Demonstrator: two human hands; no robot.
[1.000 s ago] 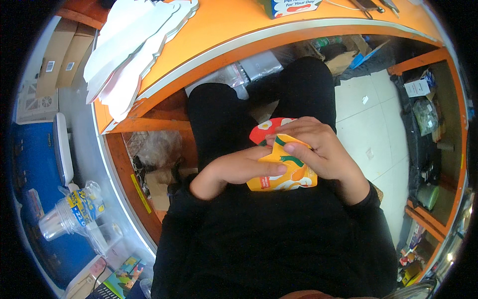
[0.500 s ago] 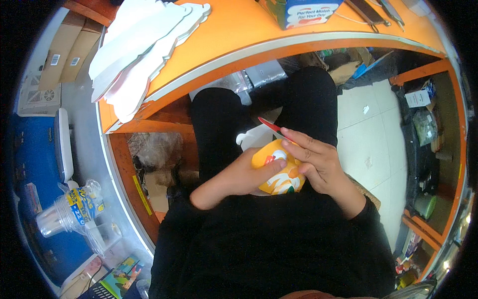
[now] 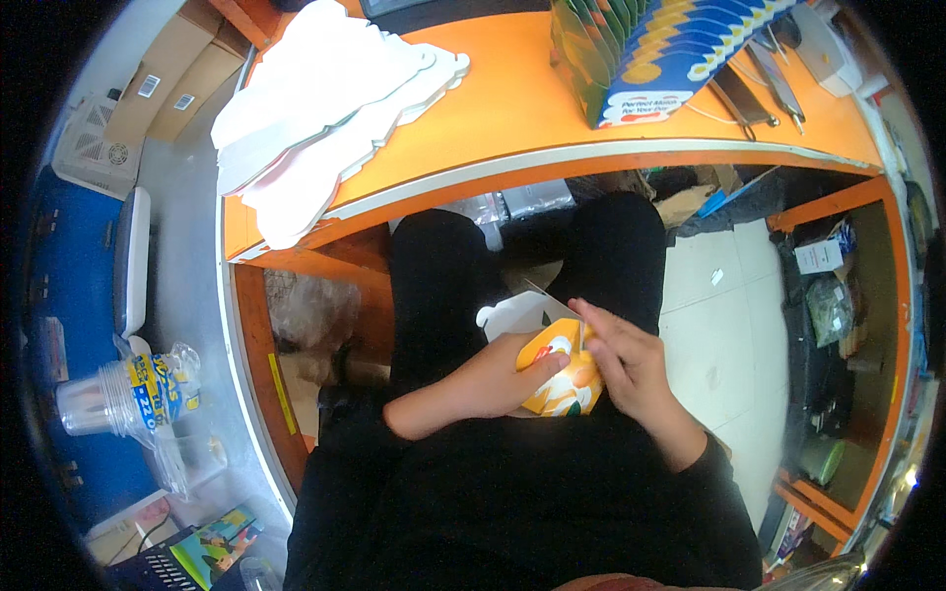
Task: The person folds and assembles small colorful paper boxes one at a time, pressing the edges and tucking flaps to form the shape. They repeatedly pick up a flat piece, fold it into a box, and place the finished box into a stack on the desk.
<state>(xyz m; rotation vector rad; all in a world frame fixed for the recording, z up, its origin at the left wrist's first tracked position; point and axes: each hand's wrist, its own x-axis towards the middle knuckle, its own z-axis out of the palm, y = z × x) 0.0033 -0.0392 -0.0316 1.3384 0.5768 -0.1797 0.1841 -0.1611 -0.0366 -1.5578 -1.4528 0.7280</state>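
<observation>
A yellow folding paperboard box (image 3: 557, 399) with printed food pictures is held over my lap, partly folded. My left hand (image 3: 488, 379) is closed round its left side, the thumb lying across the printed face. At the right edge my right hand (image 3: 633, 360) has its fingers and thumb closed on a side panel. A white flap (image 3: 512, 317), the inner side of the board, sticks up behind the yellow face toward my knees. The fingers of my left hand beneath the box are hidden.
On the orange desk (image 3: 493, 108) lies a pile of flat white cut-out boards (image 3: 305, 108). Nested blue-and-green printed boxes (image 3: 660, 79) stand farther right, beside a dark phone-like item (image 3: 741, 103). Stacked plastic cups (image 3: 118, 399) lie at the left; an orange shelf (image 3: 892, 295) is at the right.
A red-edged panel that pointed up from the box has turned, and its edge now shows thin. My right fingers have shifted along the box's right side. The view has tilted toward the desk.
</observation>
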